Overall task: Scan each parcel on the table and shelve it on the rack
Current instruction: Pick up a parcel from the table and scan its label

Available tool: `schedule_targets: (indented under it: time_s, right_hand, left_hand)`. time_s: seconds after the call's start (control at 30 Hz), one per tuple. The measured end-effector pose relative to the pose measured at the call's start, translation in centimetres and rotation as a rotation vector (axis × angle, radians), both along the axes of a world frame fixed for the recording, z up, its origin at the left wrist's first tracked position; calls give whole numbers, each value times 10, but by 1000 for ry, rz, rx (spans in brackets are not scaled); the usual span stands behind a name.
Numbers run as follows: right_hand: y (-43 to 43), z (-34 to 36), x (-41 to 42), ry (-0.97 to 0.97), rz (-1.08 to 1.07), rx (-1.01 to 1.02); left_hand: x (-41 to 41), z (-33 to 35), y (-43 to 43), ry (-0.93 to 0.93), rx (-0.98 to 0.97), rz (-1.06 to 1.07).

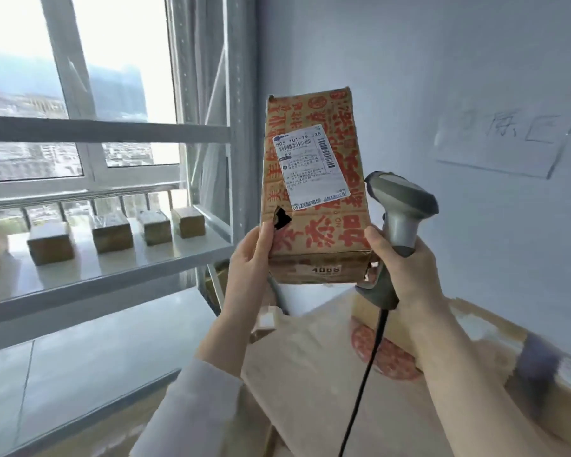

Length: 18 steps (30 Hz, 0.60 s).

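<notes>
While the left hand point(249, 255) grips the upright cardboard parcel point(314, 189) by its lower left edge, fingers closed on it, the right hand point(406, 268) clasps the barcode scanner point(399, 209) just right of it. Its long axis stands vertical, shipping label point(312, 166) facing near; the rack shelf point(119, 258) lies to the far left, nearer the left hand.

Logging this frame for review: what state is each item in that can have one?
Parcel: held upright, label facing camera, hole torn near lower left edge.
Scanner: gripped, head beside parcel, cord hanging down.
Left hand: shut on parcel.
Right hand: shut on scanner, fingers touching parcel.
Rack: several small boxes shelved in a row.
</notes>
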State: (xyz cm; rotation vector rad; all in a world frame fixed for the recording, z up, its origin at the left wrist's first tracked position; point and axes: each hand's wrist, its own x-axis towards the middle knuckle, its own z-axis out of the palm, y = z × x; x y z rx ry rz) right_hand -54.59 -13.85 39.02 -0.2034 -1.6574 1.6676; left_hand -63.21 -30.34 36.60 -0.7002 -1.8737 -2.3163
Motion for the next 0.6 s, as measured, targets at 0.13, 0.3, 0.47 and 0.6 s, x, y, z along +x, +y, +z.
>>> schedule_targets:
  time_s: [0.13, 0.3, 0.47, 0.6]
  right_hand:
    - [-34, 39, -85, 24, 53, 56]
    - [-63, 76, -187, 56, 156, 48]
    - [-75, 115, -275, 91, 228, 86]
    - [-75, 138, -336, 104, 313, 83]
  left_hand:
    - [-79, 33, -40, 108, 25, -20]
    - [-169, 73, -87, 263, -27, 14]
    - [-245, 108, -107, 365, -62, 48]
    - [-290, 132, -112, 405, -123, 126]
